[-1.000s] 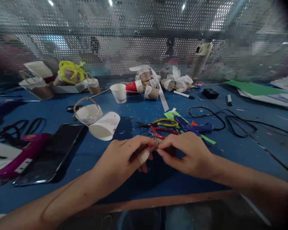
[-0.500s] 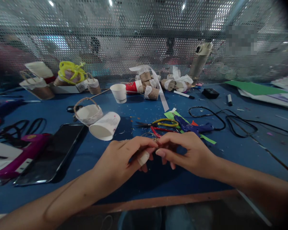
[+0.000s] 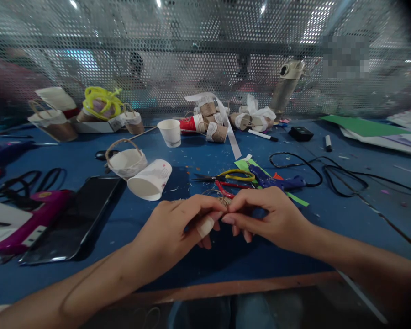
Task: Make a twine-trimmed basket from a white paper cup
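My left hand [image 3: 173, 230] and my right hand [image 3: 265, 217] meet fingertip to fingertip over the front of the blue table [image 3: 198, 160]. Both pinch a small piece of brown jute twine [image 3: 223, 200] between thumb and fingers; most of it is hidden by the fingers. A white bandage wraps one left finger. Just behind the hands lie red-handled scissors [image 3: 231, 187], yellow-handled scissors [image 3: 231, 175] and a blue glue gun [image 3: 277, 182].
A white paper cup [image 3: 150, 180] lies on its side beside a small twine-handled basket [image 3: 126, 160]. A black phone [image 3: 73, 217] and purple glue gun [image 3: 23, 224] sit left. Twine-wrapped cups [image 3: 214, 123] cluster at the back. Black cables [image 3: 342, 178] run right. Perforated metal screen behind.
The hands stay nearly in place; the right hand's fingers have shifted slightly on the twine, and its thumb and forefinger press closer to the left fingertips.
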A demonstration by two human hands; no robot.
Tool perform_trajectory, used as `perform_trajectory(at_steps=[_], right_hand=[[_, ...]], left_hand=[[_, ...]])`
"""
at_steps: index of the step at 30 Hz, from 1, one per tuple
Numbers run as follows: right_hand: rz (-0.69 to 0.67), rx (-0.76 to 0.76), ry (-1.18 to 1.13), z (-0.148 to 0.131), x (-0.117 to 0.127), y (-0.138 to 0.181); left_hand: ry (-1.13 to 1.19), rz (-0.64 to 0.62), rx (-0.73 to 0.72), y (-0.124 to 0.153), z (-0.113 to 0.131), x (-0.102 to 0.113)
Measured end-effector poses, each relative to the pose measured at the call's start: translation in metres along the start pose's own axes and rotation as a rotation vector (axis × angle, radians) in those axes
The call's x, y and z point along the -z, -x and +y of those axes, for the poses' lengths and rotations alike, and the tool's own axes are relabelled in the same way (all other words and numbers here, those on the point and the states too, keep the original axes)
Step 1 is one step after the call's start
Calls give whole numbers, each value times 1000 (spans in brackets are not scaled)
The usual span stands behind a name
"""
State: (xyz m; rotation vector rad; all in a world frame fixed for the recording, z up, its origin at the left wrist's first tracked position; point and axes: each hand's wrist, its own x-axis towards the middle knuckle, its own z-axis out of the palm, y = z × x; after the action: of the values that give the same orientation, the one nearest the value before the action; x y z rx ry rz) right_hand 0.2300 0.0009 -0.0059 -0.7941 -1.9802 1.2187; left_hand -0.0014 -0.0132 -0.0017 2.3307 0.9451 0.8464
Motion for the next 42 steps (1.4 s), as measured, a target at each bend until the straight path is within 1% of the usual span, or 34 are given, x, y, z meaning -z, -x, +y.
perform_trajectory(at_steps=[4,7,15,23,27,32,35,38,42], right_hand=[[48,111,109,1,-1,0],[68,163,157,1,-2,-1],[114,245,245,0,-2,-2],[104,296,298,0,-1,0],[95,298,291,-2,0,-1],[84,289,263,-3,-2,0],[63,256,222,-4,-2,1],[29,190,151,-4,-1,1],[32,167,130,-6,1,0]], left_hand=[[70,-41,61,0,0,-1],[78,-34,64,-1,0,-2],[34,1,11,-1,0,-1],[11,11,4,0,1,-1],[58,2,-7,0,-1,1],[59,-21,3,-3,-2,3],[116,-50,11,-4,-3,2],[199,-72,15,-3,-4,1],[201,-69,24,-2,-5,1]])
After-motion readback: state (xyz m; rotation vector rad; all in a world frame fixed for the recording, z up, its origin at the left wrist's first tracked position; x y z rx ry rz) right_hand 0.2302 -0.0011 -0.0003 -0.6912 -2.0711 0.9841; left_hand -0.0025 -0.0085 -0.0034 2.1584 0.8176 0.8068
